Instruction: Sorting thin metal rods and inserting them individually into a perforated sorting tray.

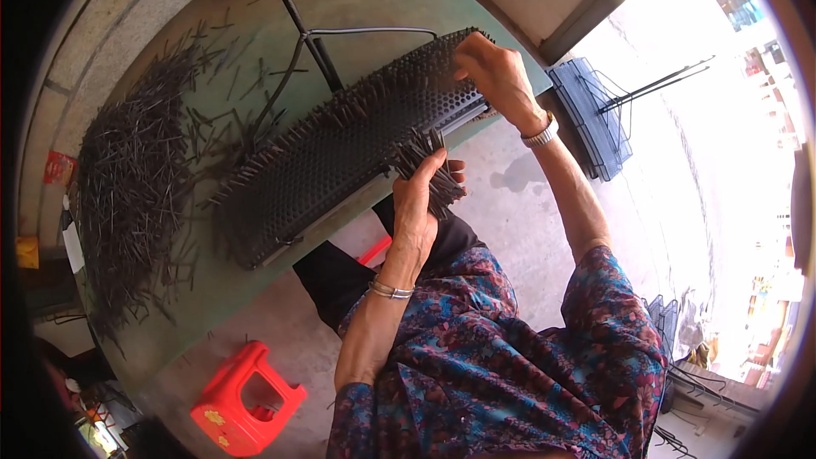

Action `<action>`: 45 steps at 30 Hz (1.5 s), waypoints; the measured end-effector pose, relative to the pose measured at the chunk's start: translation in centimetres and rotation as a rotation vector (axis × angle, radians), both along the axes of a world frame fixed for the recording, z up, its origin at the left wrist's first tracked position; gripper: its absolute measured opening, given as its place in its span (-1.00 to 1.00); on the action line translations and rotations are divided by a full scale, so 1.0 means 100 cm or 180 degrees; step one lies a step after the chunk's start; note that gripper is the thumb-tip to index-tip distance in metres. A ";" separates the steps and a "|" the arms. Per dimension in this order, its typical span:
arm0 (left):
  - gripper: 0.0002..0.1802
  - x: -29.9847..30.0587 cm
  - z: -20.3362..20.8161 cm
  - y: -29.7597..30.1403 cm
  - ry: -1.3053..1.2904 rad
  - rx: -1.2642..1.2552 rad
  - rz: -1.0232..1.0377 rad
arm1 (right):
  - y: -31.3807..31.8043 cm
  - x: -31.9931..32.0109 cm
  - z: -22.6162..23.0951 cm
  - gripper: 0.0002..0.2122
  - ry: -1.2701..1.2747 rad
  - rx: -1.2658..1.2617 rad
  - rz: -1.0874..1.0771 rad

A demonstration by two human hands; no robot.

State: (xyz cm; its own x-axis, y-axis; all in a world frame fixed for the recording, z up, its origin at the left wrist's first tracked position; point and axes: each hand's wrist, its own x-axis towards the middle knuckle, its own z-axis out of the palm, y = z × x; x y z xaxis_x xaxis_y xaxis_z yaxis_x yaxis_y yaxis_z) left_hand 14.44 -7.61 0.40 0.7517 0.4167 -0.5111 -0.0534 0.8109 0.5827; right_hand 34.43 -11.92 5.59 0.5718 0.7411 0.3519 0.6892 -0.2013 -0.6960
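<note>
My left hand point(416, 191) is closed around a bundle of short dark sticks point(444, 191), held over the near edge of a long black perforated rack point(319, 172). Sticks stand in holes along the rack's far side, and many holes nearer me have none. At the rack's far right end, my right hand point(501, 76) is closed, with its fingers curled in and slightly blurred. What is between those fingertips, if anything, is hidden. A large heap of similar dark sticks point(136, 178) lies on the left of the green table point(161, 361).
A black metal rod frame point(310, 34) rises behind the rack. Loose sticks are scattered between the heap and the rack. A red plastic stool point(242, 399) stands on the floor at lower left. Beyond the table's right edge is another dark rack point(586, 115) with wire legs.
</note>
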 end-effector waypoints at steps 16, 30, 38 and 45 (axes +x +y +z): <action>-0.77 -0.001 -0.007 0.000 0.0063 -0.0103 0.0100 | 0.002 -0.009 -0.045 -0.90 -0.1103 -0.0115 -0.0386; -0.78 0.000 -0.001 0.000 0.0038 -0.0019 0.0214 | -0.011 -0.023 -0.054 -0.77 -0.1955 0.0063 -0.0718; -0.73 -0.001 0.000 -0.004 0.0052 0.0192 0.0139 | -0.037 -0.060 -0.014 -0.78 0.1263 -0.0694 0.0498; -0.70 0.000 0.003 -0.007 0.0026 0.0152 0.0073 | -0.041 -0.061 -0.014 -0.85 0.1514 -0.0516 0.0314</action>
State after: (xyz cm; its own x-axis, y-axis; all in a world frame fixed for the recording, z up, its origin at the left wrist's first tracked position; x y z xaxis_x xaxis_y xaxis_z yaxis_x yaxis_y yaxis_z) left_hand 14.45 -8.29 0.71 0.7376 0.4579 -0.4962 -0.0668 0.7807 0.6213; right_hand 28.37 -16.02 4.16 0.5654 0.8230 -0.0543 0.3248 -0.2827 -0.9025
